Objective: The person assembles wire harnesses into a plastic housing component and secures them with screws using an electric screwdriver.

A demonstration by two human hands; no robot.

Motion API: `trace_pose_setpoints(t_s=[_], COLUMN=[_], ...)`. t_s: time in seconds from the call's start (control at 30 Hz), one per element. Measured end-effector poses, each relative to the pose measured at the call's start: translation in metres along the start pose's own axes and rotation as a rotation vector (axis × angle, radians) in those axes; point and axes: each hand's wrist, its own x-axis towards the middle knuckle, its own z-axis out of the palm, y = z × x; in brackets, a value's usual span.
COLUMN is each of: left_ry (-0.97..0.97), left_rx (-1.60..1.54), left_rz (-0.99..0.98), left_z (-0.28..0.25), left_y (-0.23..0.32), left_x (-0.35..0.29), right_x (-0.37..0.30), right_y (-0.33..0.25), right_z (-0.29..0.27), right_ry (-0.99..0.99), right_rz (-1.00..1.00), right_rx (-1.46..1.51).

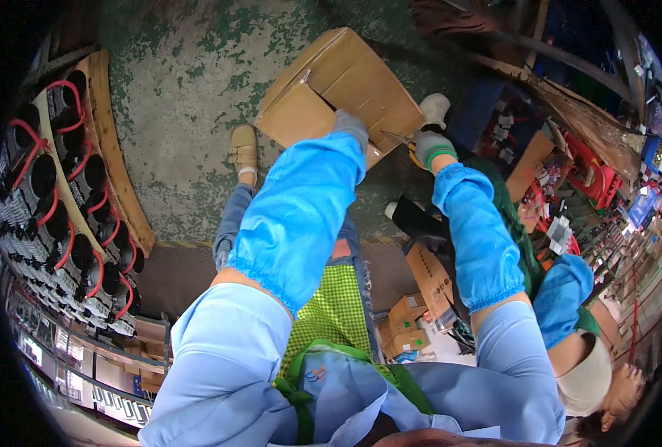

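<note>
A brown cardboard box (349, 78) with open flaps is tilted up over the floor in front of me. My left hand (351, 125), in a grey glove and blue sleeve cover, grips the box's near edge. My right hand (431, 146), in a grey glove with a green cuff, is shut on a thin metal tool with a yellow handle (402, 141). The tool's tip points at the right edge of the box.
A wooden rack (111, 149) of black round parts with red wires curves along the left. Small cardboard boxes (409, 320) lie on the floor by my legs. Another person in a light cap (586, 381) bends at the lower right. Cluttered benches (592, 171) fill the right.
</note>
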Motion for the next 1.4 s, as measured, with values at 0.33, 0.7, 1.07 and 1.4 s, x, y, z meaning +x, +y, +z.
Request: trace_pose_setpoints(t_s=[0.33, 0.7, 1.07, 1.4], left_ry=[0.363, 0.613, 0.348, 0.476], left_rx=[0.004, -0.216, -1.123, -0.023], left_rz=[-0.069, -0.230, -0.240, -0.029], left_z=[0.045, 0.099, 0.027, 0.054], left_y=[0.014, 0.011, 0.018, 0.002], left_x=[-0.024, 0.027, -0.012, -0.023], right_x=[0.008, -0.047, 0.029, -0.078], right_y=[-0.010, -0.040, -0.110, -0.051], right_z=[0.028, -0.042, -0.097, 0.089], right_ry=[-0.006, 0.077, -0.004, 0.048], right_rz=[0.045, -0.245, -0.503, -0.132], right_rx=[0.128, 0.511, 0.616, 0.718])
